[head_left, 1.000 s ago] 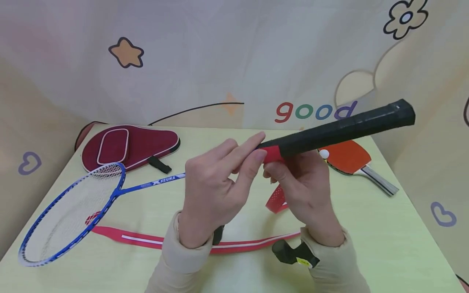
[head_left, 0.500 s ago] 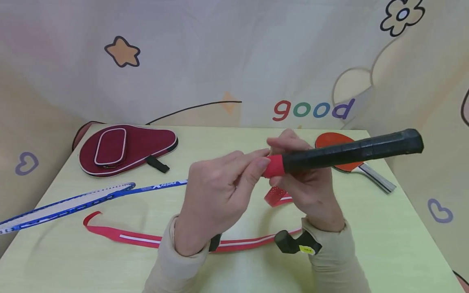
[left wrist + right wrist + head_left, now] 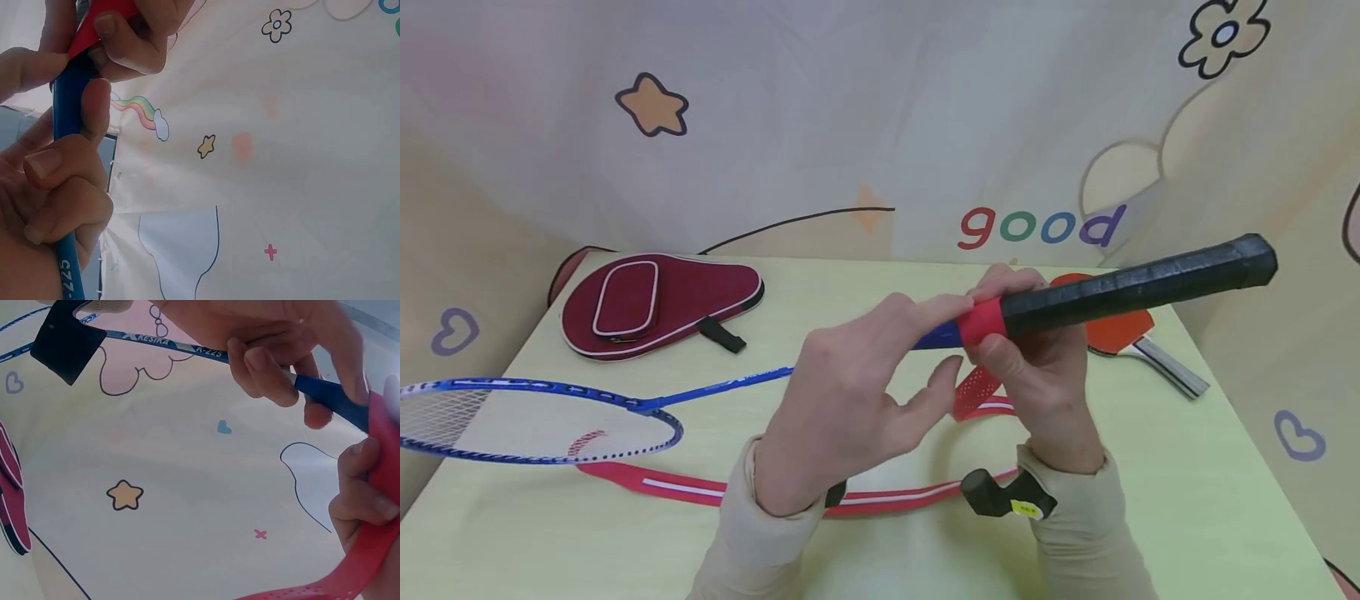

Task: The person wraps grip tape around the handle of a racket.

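Observation:
A badminton racket (image 3: 1138, 287) is held up over the table, its black handle pointing right and its blue-framed head at left. Red perforated grip tape (image 3: 981, 321) wraps the handle's narrow end and trails down to the table. In the left wrist view, fingers of my left hand (image 3: 857, 392) curl round the blue shaft (image 3: 67, 115); the thumb stands off the tape in the head view. My right hand (image 3: 1052, 383) is at the tape-wrapped end, thumb below and fingers behind. In the right wrist view its fingers pinch the red tape (image 3: 350, 575).
The tape's long white-striped tail (image 3: 685, 487) curves across the front of the table (image 3: 1187, 500). A maroon paddle case (image 3: 700, 292) lies at back left. At back right, a table tennis paddle (image 3: 1120, 333) lies partly behind the racket handle.
The racket has rolled about its shaft: its head went from broad view to nearly edge-on, then tilted the other way. My left thumb has come off the red tape, uncovering the blue cone.

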`<state>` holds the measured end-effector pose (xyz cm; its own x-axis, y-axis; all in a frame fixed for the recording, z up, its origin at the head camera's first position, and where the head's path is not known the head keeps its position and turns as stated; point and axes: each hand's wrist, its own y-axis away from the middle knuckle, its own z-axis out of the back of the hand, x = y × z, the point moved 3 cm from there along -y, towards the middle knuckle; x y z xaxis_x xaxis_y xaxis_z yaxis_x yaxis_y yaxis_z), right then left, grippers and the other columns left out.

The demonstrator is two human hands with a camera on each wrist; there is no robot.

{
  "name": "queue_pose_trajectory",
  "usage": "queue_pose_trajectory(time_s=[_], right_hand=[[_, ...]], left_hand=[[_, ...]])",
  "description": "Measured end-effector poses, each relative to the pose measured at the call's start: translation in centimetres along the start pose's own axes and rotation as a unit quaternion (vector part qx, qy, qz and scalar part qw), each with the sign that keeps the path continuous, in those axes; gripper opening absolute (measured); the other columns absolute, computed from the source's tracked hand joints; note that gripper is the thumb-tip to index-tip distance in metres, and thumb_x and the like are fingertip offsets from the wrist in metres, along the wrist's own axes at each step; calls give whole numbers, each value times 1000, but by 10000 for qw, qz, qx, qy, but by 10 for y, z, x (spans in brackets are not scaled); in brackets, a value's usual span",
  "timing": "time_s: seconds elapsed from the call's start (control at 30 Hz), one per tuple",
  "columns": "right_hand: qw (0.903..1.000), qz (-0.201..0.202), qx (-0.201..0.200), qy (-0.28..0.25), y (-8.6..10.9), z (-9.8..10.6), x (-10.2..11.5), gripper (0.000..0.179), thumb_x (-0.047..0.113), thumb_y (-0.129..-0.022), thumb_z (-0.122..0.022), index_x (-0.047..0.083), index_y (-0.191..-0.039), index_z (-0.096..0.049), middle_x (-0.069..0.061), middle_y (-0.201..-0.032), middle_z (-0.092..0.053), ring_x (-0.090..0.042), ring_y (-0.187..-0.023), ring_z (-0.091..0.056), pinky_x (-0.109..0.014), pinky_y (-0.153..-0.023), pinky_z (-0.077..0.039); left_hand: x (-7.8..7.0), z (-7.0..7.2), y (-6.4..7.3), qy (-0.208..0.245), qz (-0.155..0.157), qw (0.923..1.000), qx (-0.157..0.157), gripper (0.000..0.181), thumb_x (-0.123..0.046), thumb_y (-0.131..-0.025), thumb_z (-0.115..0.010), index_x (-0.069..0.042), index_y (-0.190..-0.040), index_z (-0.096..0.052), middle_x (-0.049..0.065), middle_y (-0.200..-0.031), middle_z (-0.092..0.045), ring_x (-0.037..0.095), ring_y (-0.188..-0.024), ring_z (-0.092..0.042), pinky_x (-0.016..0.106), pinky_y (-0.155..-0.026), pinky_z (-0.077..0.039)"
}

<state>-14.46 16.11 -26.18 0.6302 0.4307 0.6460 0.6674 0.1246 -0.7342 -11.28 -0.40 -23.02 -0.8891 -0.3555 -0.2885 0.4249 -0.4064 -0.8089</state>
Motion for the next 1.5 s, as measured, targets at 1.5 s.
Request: queue_pose_trajectory(time_s=[1.5], right_hand=[[9890,-749,-351,1226,4,-4,-12,45,36,-85,-73,3,-114,-62,-5,-87,-66,-19,-70,-59,-26,-68,-54]], left_hand=[[2,2,4,-872,662,9939,-130,32,-15,-90,-70,0,-117,-64,5,-82,-66,10,-55,-54,17,-47,-43]])
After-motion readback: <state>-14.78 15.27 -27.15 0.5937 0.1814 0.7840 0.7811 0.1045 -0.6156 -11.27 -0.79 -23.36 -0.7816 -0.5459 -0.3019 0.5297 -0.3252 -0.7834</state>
